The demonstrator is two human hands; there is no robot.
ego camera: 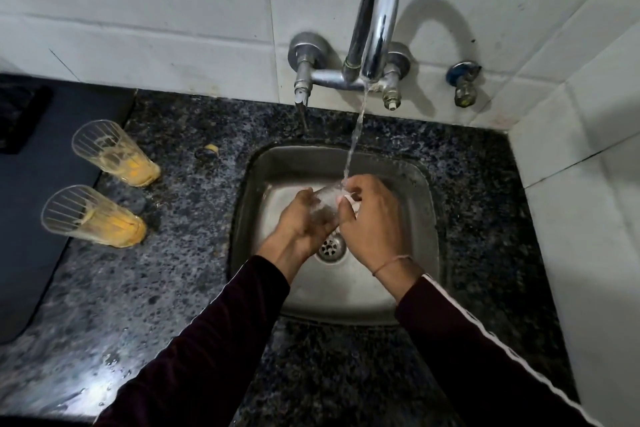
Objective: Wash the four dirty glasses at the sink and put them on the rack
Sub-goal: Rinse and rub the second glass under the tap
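A clear glass (323, 203) is held over the steel sink (420, 218), under the stream of water falling from the chrome tap (375, 14). My left hand (301, 222) grips the glass from the left and below. My right hand (372, 218) holds its right side, fingers at the rim where the water lands. Two dirty ribbed glasses with orange residue stand on the dark granite counter to the left: one farther back (114, 154), one nearer (91, 217). No rack is in view.
The drain (332, 248) shows below my hands. A dark mat (31, 218) covers the counter's left end. A small yellow scrap (211, 149) lies behind the sink's left corner. White tiled walls close in at the back and right, with a small valve (464, 83).
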